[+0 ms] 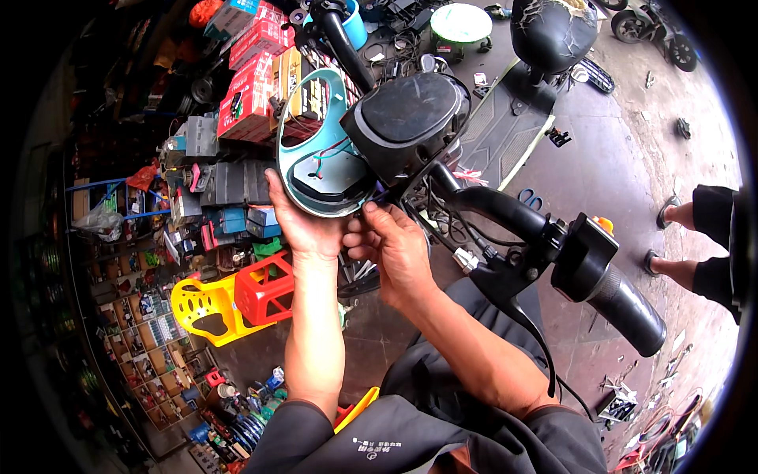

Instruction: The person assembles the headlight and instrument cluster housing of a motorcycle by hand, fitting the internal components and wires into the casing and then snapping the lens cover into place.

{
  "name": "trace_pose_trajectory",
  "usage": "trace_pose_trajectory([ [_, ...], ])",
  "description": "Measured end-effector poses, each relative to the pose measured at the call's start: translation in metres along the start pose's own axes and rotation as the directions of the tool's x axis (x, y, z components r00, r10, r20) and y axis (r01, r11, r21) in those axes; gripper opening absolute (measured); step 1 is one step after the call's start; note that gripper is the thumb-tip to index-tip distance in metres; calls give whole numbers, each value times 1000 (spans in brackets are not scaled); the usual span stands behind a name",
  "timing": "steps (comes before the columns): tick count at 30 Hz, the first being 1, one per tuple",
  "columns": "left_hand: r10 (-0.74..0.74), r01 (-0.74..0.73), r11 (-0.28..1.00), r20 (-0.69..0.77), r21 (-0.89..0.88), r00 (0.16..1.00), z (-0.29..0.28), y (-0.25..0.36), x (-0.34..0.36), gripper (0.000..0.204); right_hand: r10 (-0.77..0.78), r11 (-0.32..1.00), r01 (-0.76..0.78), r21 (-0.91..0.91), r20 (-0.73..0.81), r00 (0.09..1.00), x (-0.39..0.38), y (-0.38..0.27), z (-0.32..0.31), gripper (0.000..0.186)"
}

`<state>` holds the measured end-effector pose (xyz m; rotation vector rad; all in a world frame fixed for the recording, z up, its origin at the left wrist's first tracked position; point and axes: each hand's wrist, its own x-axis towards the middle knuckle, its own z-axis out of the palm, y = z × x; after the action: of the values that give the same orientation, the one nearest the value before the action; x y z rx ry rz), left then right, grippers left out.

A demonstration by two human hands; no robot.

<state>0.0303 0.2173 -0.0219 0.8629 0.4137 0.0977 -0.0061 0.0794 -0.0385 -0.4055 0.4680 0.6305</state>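
The blue shell (304, 150) sits at the left edge of the dash (410, 114), over the left hand (306, 227): thumb raised, other fingers hidden, grip unclear. The right hand (396, 251) curls its fingers by the shell's lower rim, hold unclear.

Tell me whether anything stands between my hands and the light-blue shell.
Nothing visible does. The left hand already holds the shell at its lower edge, and the right hand is right by its lower right rim; whether those fingertips touch it is unclear.
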Motion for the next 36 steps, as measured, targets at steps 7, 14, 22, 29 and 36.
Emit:
trace_pose_trajectory([
  [7,-43,42,999,24,23,999,25,16,-4,74,-45,999,44,11,91,995,2,1,0,30],
  [14,-239,230,969,100,93,966,31,38,-2,73,-643,693,637,-336,109,758,-11,20,-1,14],
  [22,-296,276,941,83,194,951,31,53,4,78,-767,389,714,-582,225,601,-3,13,-2,22],
  [29,-296,267,943,134,201,946,32,52,6,75,-661,625,625,-468,108,743,8,23,11,18],
  [36,-116,95,983,138,155,984,41,38,1,64,-782,279,740,-612,302,545,13,13,11,11],
])
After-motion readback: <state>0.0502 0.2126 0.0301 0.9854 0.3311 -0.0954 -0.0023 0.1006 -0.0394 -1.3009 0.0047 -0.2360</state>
